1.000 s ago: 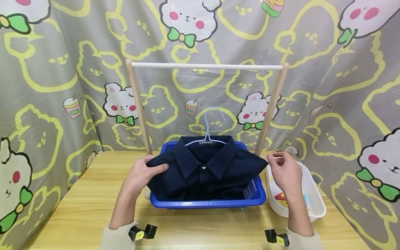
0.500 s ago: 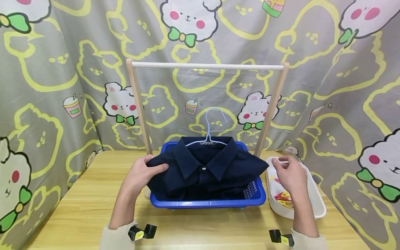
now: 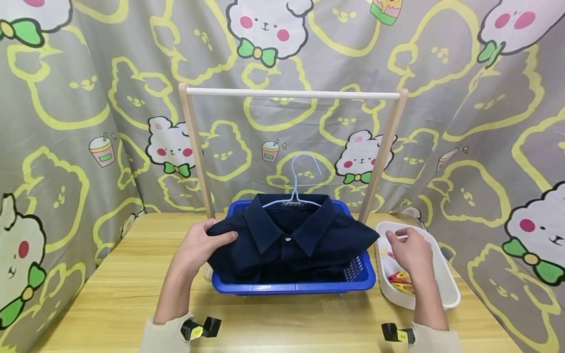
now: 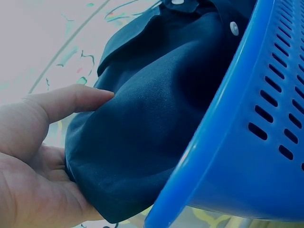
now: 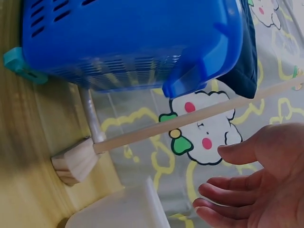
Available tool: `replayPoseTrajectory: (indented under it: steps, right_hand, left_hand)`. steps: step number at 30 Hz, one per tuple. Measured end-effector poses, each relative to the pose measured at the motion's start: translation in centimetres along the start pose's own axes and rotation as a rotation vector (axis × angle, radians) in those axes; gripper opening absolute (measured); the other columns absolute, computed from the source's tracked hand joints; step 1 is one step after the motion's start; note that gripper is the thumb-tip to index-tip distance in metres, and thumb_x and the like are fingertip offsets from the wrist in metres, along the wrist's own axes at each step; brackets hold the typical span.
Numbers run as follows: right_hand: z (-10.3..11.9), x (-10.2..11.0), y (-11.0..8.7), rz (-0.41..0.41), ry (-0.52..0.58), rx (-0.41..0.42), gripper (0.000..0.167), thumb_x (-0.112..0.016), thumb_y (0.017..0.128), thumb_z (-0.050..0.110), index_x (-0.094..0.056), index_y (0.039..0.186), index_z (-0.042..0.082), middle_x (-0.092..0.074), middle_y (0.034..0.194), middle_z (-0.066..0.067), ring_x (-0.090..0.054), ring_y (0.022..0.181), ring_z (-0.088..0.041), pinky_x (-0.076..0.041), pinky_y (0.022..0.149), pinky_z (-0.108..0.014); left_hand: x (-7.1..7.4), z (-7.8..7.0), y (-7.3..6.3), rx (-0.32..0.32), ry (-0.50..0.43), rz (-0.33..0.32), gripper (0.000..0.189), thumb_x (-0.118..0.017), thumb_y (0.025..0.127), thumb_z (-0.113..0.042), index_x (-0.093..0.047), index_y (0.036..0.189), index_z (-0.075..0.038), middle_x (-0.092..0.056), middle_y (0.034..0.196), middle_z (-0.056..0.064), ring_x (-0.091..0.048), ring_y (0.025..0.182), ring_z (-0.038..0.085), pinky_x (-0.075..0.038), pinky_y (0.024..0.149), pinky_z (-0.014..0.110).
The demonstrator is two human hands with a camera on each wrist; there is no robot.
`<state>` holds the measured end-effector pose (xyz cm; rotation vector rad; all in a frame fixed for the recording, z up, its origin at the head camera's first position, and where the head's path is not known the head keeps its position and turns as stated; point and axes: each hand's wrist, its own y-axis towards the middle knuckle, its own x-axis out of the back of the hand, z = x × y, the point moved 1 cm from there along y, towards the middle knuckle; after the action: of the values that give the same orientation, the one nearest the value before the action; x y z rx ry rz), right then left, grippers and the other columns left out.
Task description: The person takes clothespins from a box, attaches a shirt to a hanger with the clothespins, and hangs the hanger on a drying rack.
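Note:
A dark navy collared shirt [image 3: 273, 245] lies bunched in and over a blue plastic basket [image 3: 295, 288], its collar facing up. Inside the collar sits a pale blue wire hanger [image 3: 294, 179], the hook standing above the shirt. My left hand [image 3: 198, 247] grips the shirt's left shoulder, thumb on top and fingers beneath; the left wrist view shows the cloth [image 4: 137, 118] between them beside the basket rim. Over the white tub, apart from the shirt's right corner, my right hand [image 3: 412, 250] is held with relaxed fingers and nothing in it, as the right wrist view [image 5: 256, 180] also shows.
A white tub [image 3: 450, 294] with several red and yellow clothespins [image 3: 401, 282] stands right of the basket. Behind it rises a wooden rack [image 3: 291, 93] with a white crossbar. Wooden tabletop [image 3: 128, 274] lies beneath, and a patterned curtain [image 3: 282, 49] surrounds the table.
My right hand has moved away from the shirt's right corner, right and slightly down over the tub. The hanger hook has shifted slightly right and down. My left hand has stayed in place.

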<state>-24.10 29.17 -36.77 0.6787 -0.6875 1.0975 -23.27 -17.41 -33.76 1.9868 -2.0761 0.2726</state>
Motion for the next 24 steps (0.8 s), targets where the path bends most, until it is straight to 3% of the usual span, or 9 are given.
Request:
replayPoseTrajectory:
  steps: [14,24]
  right_hand:
    - [-2.3,-0.7,1.0,0.039,-0.050,-0.045,0.052,-0.052,0.103,0.035,-0.058,0.120,-0.014,-0.058,0.122,-0.039,-0.051,0.112,-0.059,-0.042,0.094,-0.062]
    - [-3.5,-1.0,1.3,0.074,-0.086,-0.093,0.049,-0.053,0.100,0.033,-0.059,0.115,-0.013,-0.057,0.120,-0.039,-0.053,0.107,-0.056,-0.044,0.090,-0.061]
  left_hand:
    - [0.0,-0.1,0.0,-0.001,0.009,0.006,0.038,-0.077,0.089,-0.026,-0.061,0.109,0.003,-0.065,0.098,0.010,-0.061,0.089,0.022,-0.051,0.080,0.031]
    - [0.0,-0.1,-0.1,-0.001,0.016,0.009,0.038,-0.076,0.090,-0.026,-0.062,0.110,0.003,-0.065,0.097,0.010,-0.061,0.089,0.022,-0.051,0.080,0.031]
